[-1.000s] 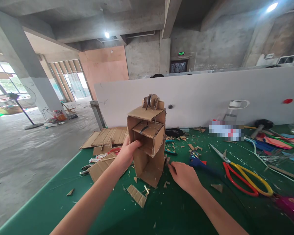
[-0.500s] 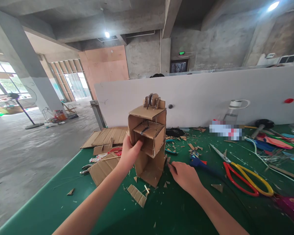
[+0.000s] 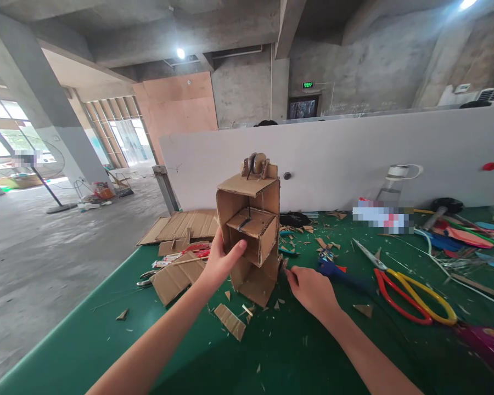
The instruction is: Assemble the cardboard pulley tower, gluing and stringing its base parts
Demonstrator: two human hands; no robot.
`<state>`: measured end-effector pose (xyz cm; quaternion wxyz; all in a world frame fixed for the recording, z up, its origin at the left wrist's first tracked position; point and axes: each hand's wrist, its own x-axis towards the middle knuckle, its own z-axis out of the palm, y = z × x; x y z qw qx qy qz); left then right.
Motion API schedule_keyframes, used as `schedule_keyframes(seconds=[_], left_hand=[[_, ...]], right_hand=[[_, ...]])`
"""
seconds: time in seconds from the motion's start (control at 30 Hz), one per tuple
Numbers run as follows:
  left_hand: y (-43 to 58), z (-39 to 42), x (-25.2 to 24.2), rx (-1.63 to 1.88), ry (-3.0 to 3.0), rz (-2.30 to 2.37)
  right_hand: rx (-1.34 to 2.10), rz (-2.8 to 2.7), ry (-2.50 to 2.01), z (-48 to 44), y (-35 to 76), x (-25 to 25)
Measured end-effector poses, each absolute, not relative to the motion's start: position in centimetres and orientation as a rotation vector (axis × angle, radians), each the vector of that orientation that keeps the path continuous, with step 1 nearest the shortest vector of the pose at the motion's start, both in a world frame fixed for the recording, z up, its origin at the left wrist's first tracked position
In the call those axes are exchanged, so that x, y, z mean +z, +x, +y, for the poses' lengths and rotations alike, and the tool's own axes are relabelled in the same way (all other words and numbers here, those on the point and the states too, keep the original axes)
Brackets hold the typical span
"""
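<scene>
A tall open-fronted cardboard box (image 3: 251,186) stands upright on the green table, with round cardboard discs (image 3: 258,163) mounted on top. Inside it sits a smaller cardboard box (image 3: 253,222), with a dark cord running up from it to the top panel. My left hand (image 3: 224,255) grips the tall box's left side, thumb in front of the opening. At the box's lower right side, my right hand (image 3: 313,291) is closed, fingers pinching a small brownish piece (image 3: 283,267) beside the wall.
Flat cardboard pieces (image 3: 181,277) lie at the left. Scissors with red and yellow handles (image 3: 415,296), a blue-handled tool (image 3: 333,271) and a clear bottle (image 3: 391,186) are at the right. Cardboard scraps (image 3: 230,322) dot the green table (image 3: 181,351). A white partition (image 3: 337,159) stands behind.
The inner box sits slightly lower within the tall box. My left thumb has shifted up and shows more fully. My right hand stays at the right side, its wrist slightly turned.
</scene>
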<state>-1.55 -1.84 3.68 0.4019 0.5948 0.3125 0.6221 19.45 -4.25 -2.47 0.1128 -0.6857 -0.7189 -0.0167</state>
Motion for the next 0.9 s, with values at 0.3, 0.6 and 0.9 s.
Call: schedule_keyframes(seconds=[0.3, 0.6, 0.9], left_hand=[[-2.3, 0.2, 2.7, 1.461, 1.425, 0.655], [-2.1, 0.4, 2.2, 1.422, 1.409, 0.754], [-1.8, -1.4, 0.6, 1.487, 1.498, 0.891]], right_hand=[[-0.006, -2.084, -1.962, -4.1, 20.0, -2.4], [-0.028, -2.096, -1.999, -4.1, 20.3, -2.5], [-0.007, -2.087, -2.004, -4.0, 20.5, -2.8]])
